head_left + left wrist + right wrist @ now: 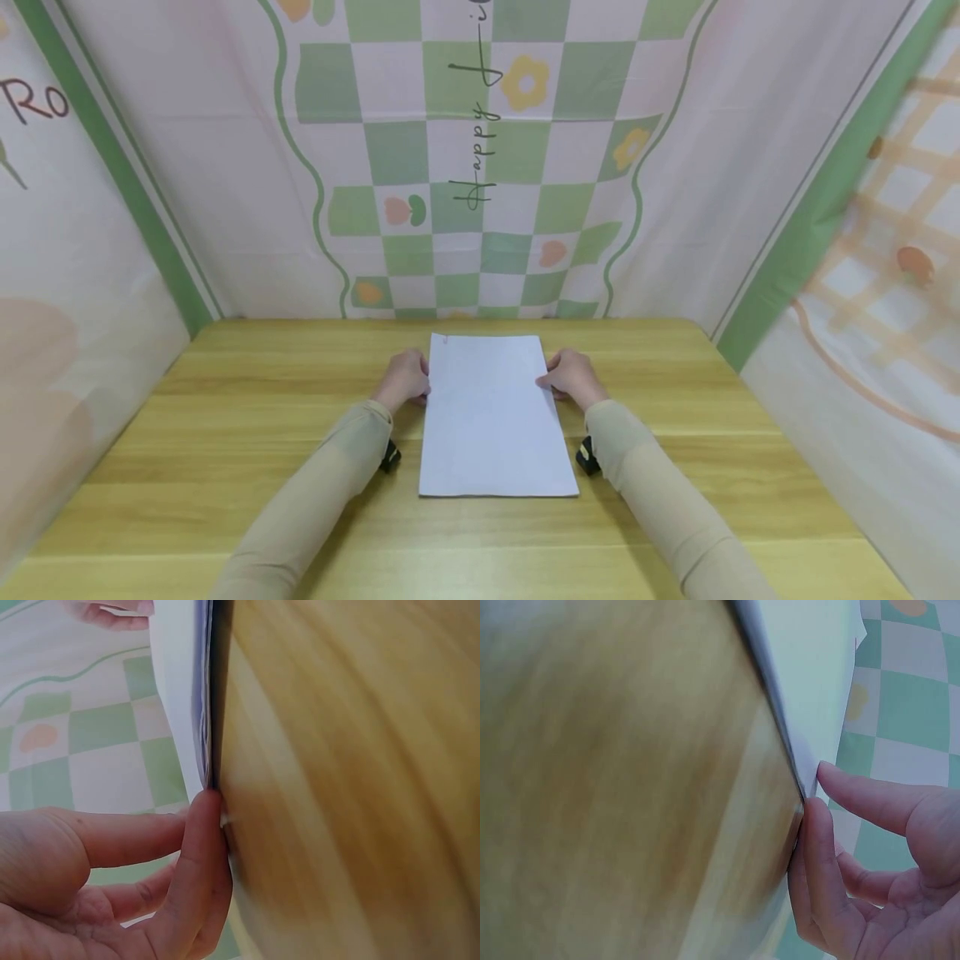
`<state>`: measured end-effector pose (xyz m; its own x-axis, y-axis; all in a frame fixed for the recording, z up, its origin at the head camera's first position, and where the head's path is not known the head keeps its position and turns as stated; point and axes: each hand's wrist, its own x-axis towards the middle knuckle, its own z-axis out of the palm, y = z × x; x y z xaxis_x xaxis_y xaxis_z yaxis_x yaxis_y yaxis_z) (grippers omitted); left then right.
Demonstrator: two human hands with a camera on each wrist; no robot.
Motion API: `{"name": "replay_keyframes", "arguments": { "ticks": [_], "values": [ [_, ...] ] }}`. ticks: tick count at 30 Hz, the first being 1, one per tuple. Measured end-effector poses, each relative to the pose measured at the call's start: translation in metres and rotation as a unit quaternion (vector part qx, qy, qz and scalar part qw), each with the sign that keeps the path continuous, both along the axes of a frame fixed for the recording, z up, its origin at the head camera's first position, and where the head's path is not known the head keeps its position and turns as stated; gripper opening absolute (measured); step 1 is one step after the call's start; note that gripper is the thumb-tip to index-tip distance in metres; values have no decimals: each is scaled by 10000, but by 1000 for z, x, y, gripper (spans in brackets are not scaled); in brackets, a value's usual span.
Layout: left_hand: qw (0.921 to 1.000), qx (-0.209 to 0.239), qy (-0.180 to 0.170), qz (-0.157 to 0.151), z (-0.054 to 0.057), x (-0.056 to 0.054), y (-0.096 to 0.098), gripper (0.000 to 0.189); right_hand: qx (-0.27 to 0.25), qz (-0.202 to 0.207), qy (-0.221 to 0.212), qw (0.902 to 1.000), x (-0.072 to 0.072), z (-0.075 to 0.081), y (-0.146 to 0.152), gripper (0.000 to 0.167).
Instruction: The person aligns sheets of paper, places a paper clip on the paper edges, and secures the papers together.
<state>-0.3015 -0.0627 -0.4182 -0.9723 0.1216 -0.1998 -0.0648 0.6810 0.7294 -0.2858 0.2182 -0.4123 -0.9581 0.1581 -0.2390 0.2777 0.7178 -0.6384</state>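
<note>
A thin stack of white paper sheets (495,425) lies lengthwise in the middle of the wooden table. My left hand (405,377) pinches its left edge toward the far end, thumb above and fingers at the underside. On the opposite edge, my right hand (574,377) pinches the paper between thumb and fingers. In the left wrist view, layered sheet edges (202,697) show above the fingertips. The right wrist view shows the paper's edge (780,712) running down into the thumb and fingers. A small dark mark sits at the far left corner of the top sheet.
The wooden table (225,467) reaches back to a hanging green-and-white checked cloth (457,150). Printed cloths also hang at the left and right sides. Black wrist devices (588,457) sit under both sleeves, close to the tabletop.
</note>
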Motion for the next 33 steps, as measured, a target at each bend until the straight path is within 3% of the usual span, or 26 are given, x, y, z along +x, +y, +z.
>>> {"name": "replay_keyframes", "arguments": {
  "ticks": [17, 25, 30, 33],
  "values": [
    [9998, -108, 130, -114, 4, 0, 0, 21, 96, -59, -79, 9999, -2, 1, 1, 35],
    [9990, -319, 167, -277, 6, 2, -2, 35, 155, 50, 57, 9999, -4, 2, 6, 30],
    [9979, -476, 410, -153, 10, 7, -4, 39, 414, 184, 287, 9986, -1, 2, 18, 29],
    [9983, -244, 523, -30, 13, 12, -5, 35, 520, 315, 455, 9971, 1, 0, 26, 36]
  ]
}}
